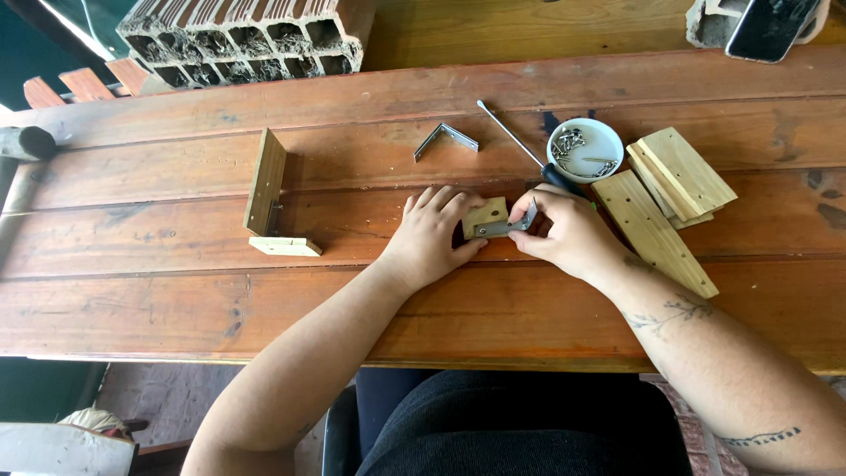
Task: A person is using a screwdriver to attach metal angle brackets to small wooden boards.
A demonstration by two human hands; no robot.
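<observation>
1. Near the middle of the bench (pixel 176 308): small wood block (pixel 484 214) with a metal angle bracket (pixel 506 226) laid against it.
2. Left hand (pixel 432 236): fingers curled over the block's left side, pressing it down.
3. Right hand (pixel 568 231): fingertips pinching the bracket's upright end.
4. Probably light and stiff, both pieces; bracket likely slick, best gripped by its edges, block by its flat sides.
5. Toward the far right edge: screwdriver (pixel 520 145), white bowl of screws (pixel 585 150), stacked wood slats (pixel 674 181).
</observation>
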